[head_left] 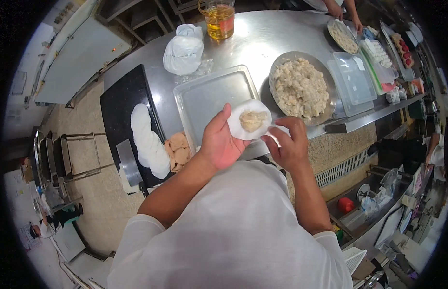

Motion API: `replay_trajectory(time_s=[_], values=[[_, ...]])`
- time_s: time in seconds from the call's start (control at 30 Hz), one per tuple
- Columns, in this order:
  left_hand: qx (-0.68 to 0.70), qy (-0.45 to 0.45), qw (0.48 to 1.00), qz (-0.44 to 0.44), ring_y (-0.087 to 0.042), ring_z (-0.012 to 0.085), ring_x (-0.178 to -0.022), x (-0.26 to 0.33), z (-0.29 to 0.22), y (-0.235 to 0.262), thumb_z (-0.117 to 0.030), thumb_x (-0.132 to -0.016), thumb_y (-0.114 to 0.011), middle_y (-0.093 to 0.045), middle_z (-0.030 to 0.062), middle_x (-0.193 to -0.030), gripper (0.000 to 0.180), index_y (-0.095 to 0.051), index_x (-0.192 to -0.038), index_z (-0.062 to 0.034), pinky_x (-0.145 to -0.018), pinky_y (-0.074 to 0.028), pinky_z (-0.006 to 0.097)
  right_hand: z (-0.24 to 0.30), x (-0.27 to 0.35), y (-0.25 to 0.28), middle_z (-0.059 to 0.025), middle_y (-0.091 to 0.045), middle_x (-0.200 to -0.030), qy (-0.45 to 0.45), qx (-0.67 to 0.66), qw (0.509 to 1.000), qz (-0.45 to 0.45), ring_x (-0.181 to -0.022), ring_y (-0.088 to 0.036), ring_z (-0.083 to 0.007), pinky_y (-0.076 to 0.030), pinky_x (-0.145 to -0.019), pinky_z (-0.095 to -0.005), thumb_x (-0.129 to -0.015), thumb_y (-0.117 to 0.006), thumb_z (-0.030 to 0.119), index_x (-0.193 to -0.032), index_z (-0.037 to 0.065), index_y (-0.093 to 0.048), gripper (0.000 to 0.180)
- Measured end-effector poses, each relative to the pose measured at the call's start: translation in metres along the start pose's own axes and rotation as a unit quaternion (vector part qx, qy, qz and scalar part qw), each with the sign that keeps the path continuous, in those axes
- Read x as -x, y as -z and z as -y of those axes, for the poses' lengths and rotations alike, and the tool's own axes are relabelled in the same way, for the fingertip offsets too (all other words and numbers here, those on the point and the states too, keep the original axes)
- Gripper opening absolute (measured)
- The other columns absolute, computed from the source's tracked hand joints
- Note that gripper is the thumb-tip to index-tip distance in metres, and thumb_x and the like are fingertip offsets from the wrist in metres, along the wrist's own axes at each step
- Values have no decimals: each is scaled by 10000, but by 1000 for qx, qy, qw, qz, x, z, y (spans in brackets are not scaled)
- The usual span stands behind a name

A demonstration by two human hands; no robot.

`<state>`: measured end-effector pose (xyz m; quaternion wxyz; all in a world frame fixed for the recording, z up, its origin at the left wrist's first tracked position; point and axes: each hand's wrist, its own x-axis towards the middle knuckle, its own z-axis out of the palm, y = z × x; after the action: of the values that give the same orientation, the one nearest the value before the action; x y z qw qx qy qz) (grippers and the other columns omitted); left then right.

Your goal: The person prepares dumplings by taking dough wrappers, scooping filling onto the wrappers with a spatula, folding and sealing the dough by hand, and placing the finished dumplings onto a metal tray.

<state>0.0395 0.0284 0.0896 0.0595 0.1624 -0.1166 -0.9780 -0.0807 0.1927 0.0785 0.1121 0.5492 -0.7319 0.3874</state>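
Ideally the left hand stays cupped under the filled wrapper while the right hand, gripping a small white spatula, presses the filling to the centre.

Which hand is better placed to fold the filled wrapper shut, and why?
Probably the right hand: it is beside the wrapper and carries none of its weight, while the left hand is cupped beneath it as support.
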Motion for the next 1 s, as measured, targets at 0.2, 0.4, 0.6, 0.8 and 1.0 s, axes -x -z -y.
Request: replay_trajectory(time_s=[0.2,0.4,0.6,0.8,1.0], values=[[-192,-66,978,55,-507,277,-1343,33,-1,-13,-512,-965,-604,-510,170,-1448,795,-335,-1499,13,-1124,-418,431,17,-24,4,-116,-617,-1027,-49,-164,981,-96,-919,-594,-271,-476,-825,-372,-720,-844,112,-1007,64,-657,346],[-408,-201,888,64,-614,188,-1160,54,-11,-8,-209,-669,-956,-638,104,-1251,856,-493,-1354,11,-999,-497,336,55,-34,16,-120,-648,-980,-144,-484,862,-51,-897,-615,-223,-480,-801,-324,-710,-908,167,-1051,7,-635,466],[-472,-251,837,114,-650,207,-1125,53,-15,-21,-187,-640,-969,-666,130,-1210,798,-549,-1289,11,-975,-518,356,60,-40,35,-106,-674,-817,-23,-278,960,-38,-685,-666,-254,-523,-595,-323,-727,-852,88,-874,28,-674,239],[-558,-307,740,216,-656,248,-1069,42,-26,-29,-373,-725,-910,-638,169,-1169,634,-619,-1131,17,-902,-536,362,57,-43,39,-92,-669,-818,43,-233,971,-40,-680,-662,-241,-524,-585,-333,-710,-834,72,-853,39,-682,212],[-544,-324,749,195,-652,242,-1079,44,-21,-35,-203,-738,-906,-666,130,-1158,516,-634,-1130,-7,-930,-515,372,66,-56,41,-90,-664,-825,17,-239,969,-52,-672,-657,-234,-521,-575,-317,-705,-811,55,-864,50,-693,198]])
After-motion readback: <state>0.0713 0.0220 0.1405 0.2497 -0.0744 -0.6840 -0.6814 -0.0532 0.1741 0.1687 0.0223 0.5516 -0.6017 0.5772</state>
